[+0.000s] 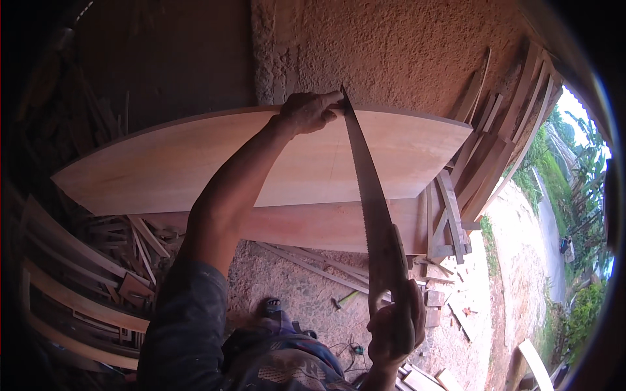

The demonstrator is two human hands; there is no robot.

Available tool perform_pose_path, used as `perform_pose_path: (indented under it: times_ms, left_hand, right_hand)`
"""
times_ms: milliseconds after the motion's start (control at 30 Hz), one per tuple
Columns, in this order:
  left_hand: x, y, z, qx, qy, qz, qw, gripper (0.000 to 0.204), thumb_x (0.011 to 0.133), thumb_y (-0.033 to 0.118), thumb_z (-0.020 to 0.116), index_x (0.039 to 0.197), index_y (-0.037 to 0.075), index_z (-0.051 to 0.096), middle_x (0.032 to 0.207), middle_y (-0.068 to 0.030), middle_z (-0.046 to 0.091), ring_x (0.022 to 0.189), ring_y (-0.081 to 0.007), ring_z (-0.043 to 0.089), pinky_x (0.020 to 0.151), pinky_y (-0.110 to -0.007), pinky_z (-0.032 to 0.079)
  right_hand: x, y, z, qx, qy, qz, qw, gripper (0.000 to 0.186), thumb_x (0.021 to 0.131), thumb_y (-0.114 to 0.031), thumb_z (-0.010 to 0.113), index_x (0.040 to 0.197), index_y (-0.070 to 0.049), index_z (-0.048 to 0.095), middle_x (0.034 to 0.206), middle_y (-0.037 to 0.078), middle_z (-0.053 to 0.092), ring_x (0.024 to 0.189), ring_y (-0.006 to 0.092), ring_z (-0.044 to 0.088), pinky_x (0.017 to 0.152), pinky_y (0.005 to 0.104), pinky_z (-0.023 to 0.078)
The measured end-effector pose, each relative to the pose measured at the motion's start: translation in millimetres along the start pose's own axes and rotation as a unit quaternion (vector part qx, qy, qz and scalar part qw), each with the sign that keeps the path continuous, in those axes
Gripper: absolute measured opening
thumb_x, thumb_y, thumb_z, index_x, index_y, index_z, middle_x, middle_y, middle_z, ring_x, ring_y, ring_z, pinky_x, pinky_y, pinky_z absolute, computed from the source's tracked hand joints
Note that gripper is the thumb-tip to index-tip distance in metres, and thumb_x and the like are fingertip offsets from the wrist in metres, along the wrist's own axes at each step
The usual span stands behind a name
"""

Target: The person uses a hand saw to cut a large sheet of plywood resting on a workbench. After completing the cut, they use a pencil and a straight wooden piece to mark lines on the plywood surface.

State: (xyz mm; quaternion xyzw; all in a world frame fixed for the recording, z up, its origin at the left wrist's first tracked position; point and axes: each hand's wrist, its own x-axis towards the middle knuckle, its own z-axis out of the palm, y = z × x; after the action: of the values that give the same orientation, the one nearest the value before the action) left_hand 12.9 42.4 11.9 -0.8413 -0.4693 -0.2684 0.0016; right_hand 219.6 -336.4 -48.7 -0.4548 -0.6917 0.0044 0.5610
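My right hand [394,326] is wrapped round the handle of a handsaw [370,189]. The long blade slopes away from me across a wide, pale wooden board [280,163], its toothed edge to the left and its tip at the board's far edge. My left arm reaches over the board. At that far edge my left hand [310,112] is closed on the board, with its index finger and thumb beside the saw's tip. A faint line runs across the board just left of the blade.
Beneath the board is a reddish plank bench [313,225]. Timber lengths [502,137] lean against the rough wall at the right. Curved wood pieces [85,300] and offcuts lie at the left. A hammer [345,300] and a cable [355,348] are on the floor.
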Motion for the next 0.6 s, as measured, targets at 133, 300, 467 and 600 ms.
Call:
perform_pose_path:
  times_ms: [133,300,467,600]
  left_hand:
    - [-22,-6,5,0.032,-0.012,0.012,0.999,0.037,0.094,0.034,0.067,0.128,0.023,0.057,0.106,-0.0056,0.076,0.101,-0.0293,0.072,0.086,-0.046,0.055]
    - [-21,-18,-6,0.024,-0.031,-0.011,0.999,0.037,0.095,0.028,0.064,0.131,0.026,0.055,0.115,-0.0018,0.075,0.105,-0.029,0.071,0.087,-0.045,0.056]
    - [-17,10,-2,0.015,-0.032,-0.001,0.999,0.037,0.095,0.029,0.065,0.131,0.026,0.055,0.115,-0.0017,0.075,0.105,-0.0293,0.071,0.088,-0.045,0.056]
    - [-15,-14,3,0.011,-0.017,0.019,1.0,0.038,0.094,0.031,0.065,0.13,0.024,0.056,0.108,-0.0053,0.076,0.103,-0.0307,0.072,0.087,-0.045,0.055]
  right_hand:
    - [100,57,82,-0.025,0.029,-0.089,0.995,0.04,0.097,-0.004,0.064,0.135,0.004,0.055,0.134,0.023,0.062,0.116,0.0412,0.066,0.092,0.0431,0.057]
    - [79,35,67,-0.033,0.037,-0.081,0.995,0.042,0.097,-0.007,0.065,0.137,0.003,0.055,0.136,0.023,0.062,0.12,0.0399,0.065,0.095,0.0424,0.056]
    - [25,-2,5,-0.045,-0.023,-0.006,0.999,0.045,0.096,-0.008,0.066,0.138,0.004,0.056,0.138,0.022,0.061,0.126,0.0379,0.062,0.103,0.0436,0.052]
    - [127,43,80,0.099,-0.009,0.041,0.994,0.04,0.098,-0.005,0.062,0.137,0.004,0.055,0.132,0.024,0.063,0.119,0.04,0.065,0.096,0.0411,0.054]
